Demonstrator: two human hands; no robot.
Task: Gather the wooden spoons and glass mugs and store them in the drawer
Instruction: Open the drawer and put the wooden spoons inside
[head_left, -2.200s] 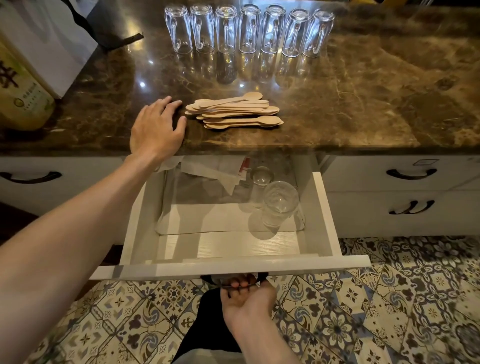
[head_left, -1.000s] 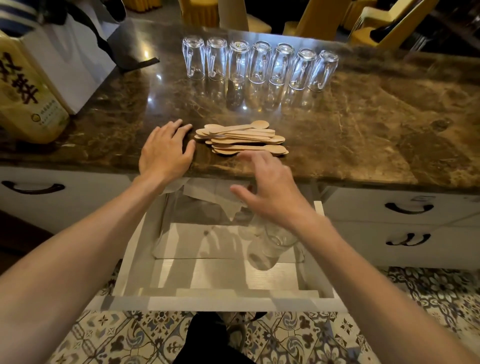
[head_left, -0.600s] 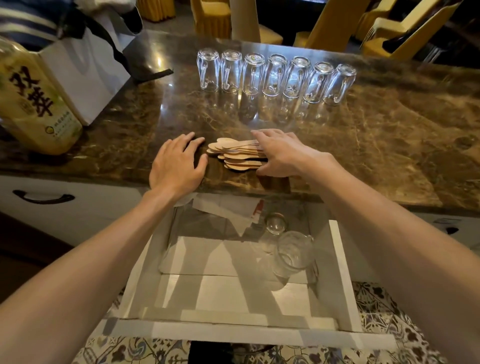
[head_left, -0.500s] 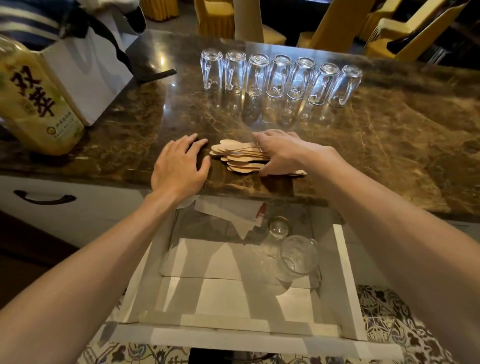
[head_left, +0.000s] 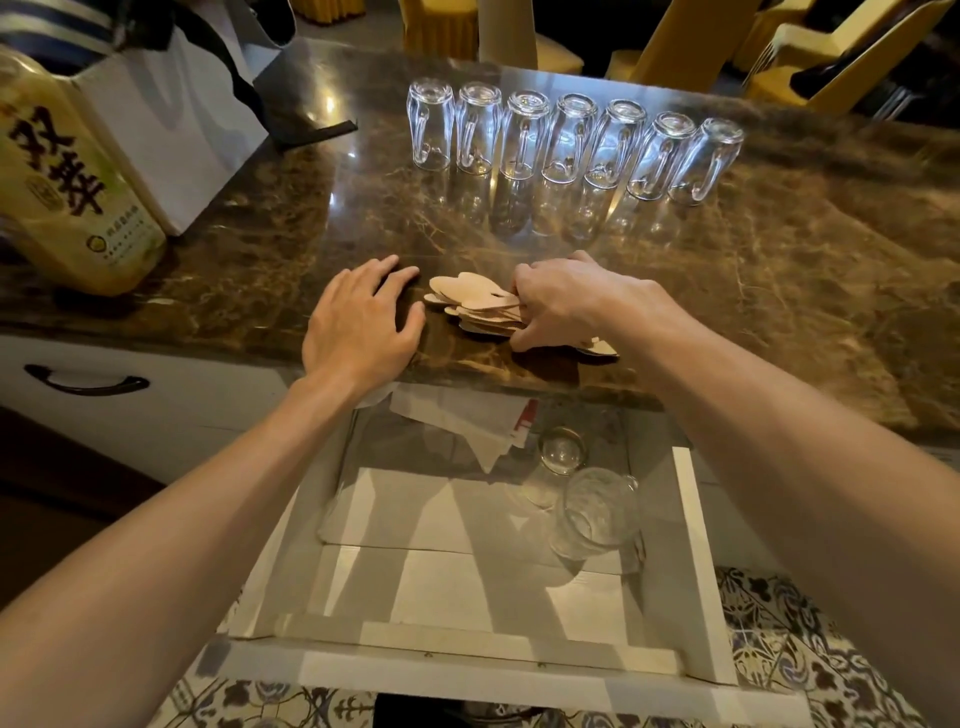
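Observation:
A pile of flat wooden spoons (head_left: 475, 304) lies near the front edge of the marble counter (head_left: 779, 291). My right hand (head_left: 563, 301) is closed around the handles of the pile, with the spoon bowls sticking out to the left. My left hand (head_left: 363, 327) rests flat and empty on the counter just left of the spoons. Several glass mugs (head_left: 566, 140) stand upside down in a row at the back of the counter. Below the counter the white drawer (head_left: 698, 561) is pulled out, with two glasses (head_left: 595, 512) at its right side.
A yellow bottle (head_left: 67, 171) and a white paper bag (head_left: 176, 119) stand at the counter's left. Papers (head_left: 467, 426) lie at the back of the drawer. A closed drawer with a dark handle (head_left: 85, 384) is at the left. Patterned floor tiles (head_left: 779, 654) lie below.
My right hand let go of the drawer handle, rose to the counter and closed around the spoon pile, bunching it. The left hand has stayed flat on the counter.

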